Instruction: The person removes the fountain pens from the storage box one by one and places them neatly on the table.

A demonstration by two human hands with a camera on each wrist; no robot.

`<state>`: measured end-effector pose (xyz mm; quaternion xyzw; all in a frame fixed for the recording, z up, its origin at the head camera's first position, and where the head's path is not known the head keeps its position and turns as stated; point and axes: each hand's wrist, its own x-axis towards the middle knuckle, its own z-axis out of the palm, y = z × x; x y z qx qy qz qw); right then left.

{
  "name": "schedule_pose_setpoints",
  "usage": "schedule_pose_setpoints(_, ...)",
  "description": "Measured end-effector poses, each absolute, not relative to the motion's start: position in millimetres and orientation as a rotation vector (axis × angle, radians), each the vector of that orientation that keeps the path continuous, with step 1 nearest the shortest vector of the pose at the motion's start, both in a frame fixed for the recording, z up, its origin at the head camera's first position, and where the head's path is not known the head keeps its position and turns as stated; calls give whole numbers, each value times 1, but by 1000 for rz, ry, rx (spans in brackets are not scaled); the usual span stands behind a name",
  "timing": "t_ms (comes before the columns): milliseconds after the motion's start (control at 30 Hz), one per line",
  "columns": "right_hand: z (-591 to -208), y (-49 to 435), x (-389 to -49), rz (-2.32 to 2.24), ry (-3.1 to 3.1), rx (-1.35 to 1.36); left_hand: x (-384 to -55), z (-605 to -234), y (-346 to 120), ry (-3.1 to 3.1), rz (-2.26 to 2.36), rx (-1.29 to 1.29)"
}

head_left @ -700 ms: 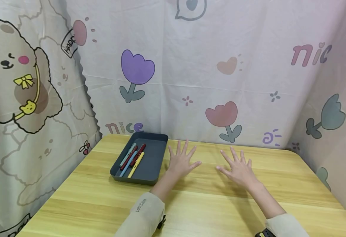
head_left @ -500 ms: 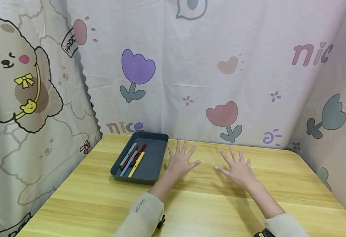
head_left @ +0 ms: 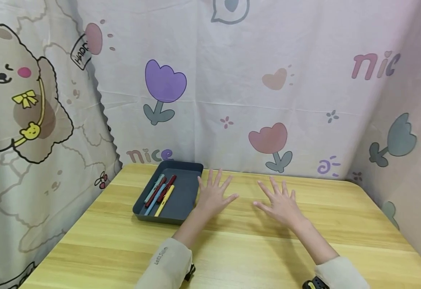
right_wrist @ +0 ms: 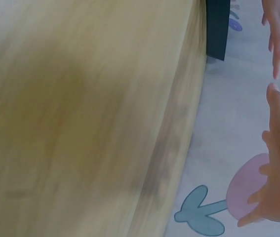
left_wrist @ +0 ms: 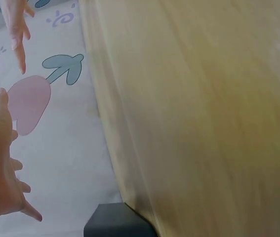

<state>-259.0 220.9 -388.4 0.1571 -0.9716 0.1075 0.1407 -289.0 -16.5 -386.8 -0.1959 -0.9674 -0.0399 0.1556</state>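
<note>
My left hand (head_left: 212, 197) hovers palm down with spread fingers, just right of a dark grey tray (head_left: 187, 194) and partly overlapping its right edge in the head view. Further right, my right hand (head_left: 282, 205) is also held out over the table with its fingers spread. Neither holds anything. Inside the tray's left half lie several pens: a yellow pen (head_left: 165, 200), a light blue pen (head_left: 155, 199), a grey-green pen (head_left: 154, 188) and dark red ones. Both wrist views show the two hands above the tabletop, and a corner of the tray (left_wrist: 117, 219).
The light wooden table (head_left: 232, 257) ends at the back against a printed curtain (head_left: 225, 92). More curtain hangs close on the left and right sides. Each wrist bears a dark strap beside a beige sleeve (head_left: 169, 263).
Both hands have shifted slightly left, the left one now closer to the tray's edge. The head view has turned a little. The pens and tray keep their places.
</note>
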Motion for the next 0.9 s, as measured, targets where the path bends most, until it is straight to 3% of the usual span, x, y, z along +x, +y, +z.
schedule_pose_setpoints(433, -383, 167, -261, 444, -2796, 533, -290, -372, -86, -2780, -472, -478)
schedule_pose_setpoints(900, -390, 93, -265, 1083, -2737, 615, -288, -372, -180, -2620, -970, -441)
